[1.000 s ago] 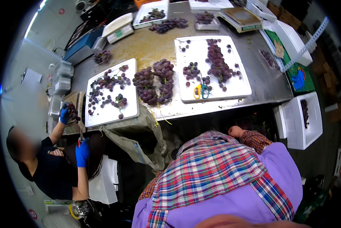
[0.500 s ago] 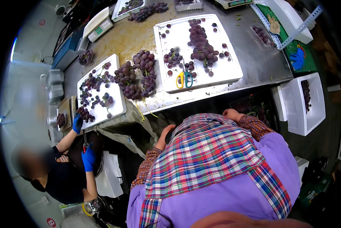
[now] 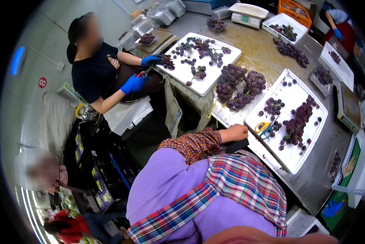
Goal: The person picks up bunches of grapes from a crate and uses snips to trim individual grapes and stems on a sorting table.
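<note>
My left hand (image 3: pixel 236 132) is at the table's near edge, fingers curled in; what they hold, if anything, is hidden. A dark flat thing (image 3: pixel 236 146) lies just below the wrist; I cannot tell whether the hand touches it. My right hand is out of view. Closest to my left hand is a white tray (image 3: pixel 288 162) holding a large bunch of purple grapes (image 3: pixel 298 122), smaller clusters and loose berries. Scissors (image 3: pixel 268 125) with one yellow and one teal handle rest on its near left side. More grape bunches (image 3: pixel 241 87) lie on the table left of this tray.
At the left, a co-worker in blue gloves (image 3: pixel 133 84) holds red-handled snips and grapes beside another white tray (image 3: pixel 231 51). A scale (image 3: pixel 247 15) and an orange crate (image 3: pixel 295 12) stand at the back. Black crates (image 3: pixel 103 175) are stacked on the left.
The view has swung left, so the table sits further right and more people show. My left hand has come up from beside my waist to the table edge; my right hand has left view.
</note>
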`<state>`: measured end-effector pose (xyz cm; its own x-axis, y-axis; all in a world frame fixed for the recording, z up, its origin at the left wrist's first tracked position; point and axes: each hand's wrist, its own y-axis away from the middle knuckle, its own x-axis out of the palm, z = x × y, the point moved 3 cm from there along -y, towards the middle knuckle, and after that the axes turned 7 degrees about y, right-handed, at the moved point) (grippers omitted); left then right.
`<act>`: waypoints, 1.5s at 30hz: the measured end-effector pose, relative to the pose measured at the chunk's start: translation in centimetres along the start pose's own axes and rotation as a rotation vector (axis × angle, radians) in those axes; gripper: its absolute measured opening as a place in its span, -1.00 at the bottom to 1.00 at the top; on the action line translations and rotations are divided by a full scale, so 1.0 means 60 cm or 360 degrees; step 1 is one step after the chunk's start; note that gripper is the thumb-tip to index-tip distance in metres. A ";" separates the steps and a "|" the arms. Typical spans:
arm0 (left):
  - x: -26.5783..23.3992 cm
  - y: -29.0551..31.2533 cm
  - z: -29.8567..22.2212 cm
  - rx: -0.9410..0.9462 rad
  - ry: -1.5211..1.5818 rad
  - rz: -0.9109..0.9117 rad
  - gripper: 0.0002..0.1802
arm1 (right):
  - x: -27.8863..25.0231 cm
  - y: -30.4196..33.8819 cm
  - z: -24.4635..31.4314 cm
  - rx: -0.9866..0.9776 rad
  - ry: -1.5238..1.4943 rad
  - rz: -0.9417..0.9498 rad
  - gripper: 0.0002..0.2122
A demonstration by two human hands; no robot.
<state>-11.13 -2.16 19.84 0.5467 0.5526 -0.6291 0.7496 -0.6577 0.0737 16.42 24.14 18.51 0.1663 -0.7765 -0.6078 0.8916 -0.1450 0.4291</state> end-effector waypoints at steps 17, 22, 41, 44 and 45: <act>-0.028 -0.047 -0.175 -0.0069 -0.0231 -0.0228 -0.71 | -0.225 0.001 0.032 -0.0139 0.0125 -0.0288 -0.78; -0.013 -0.076 -0.174 -0.0061 -0.0286 -0.0169 -0.69 | -0.250 -0.009 0.029 -0.0084 0.0130 -0.0604 -0.78; 0.004 -0.126 -0.186 -0.0269 -0.0968 0.0075 -0.42 | -0.212 -0.103 -0.021 -0.0302 -0.0334 -0.1362 -0.48; -0.007 -0.106 -0.200 -0.0375 -0.0950 0.0049 -0.48 | -0.216 -0.095 0.003 -0.0209 -0.0453 -0.1216 -0.50; -0.018 -0.092 -0.207 -0.0355 -0.0956 -0.0002 -0.51 | -0.214 -0.091 0.016 -0.0246 -0.0399 -0.1196 -0.49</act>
<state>-11.24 7.24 29.69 0.2898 0.1274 -0.9486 0.8452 -0.4991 0.1912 9.01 34.30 24.62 -0.5840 -0.6221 -0.5214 0.7786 -0.6109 -0.1433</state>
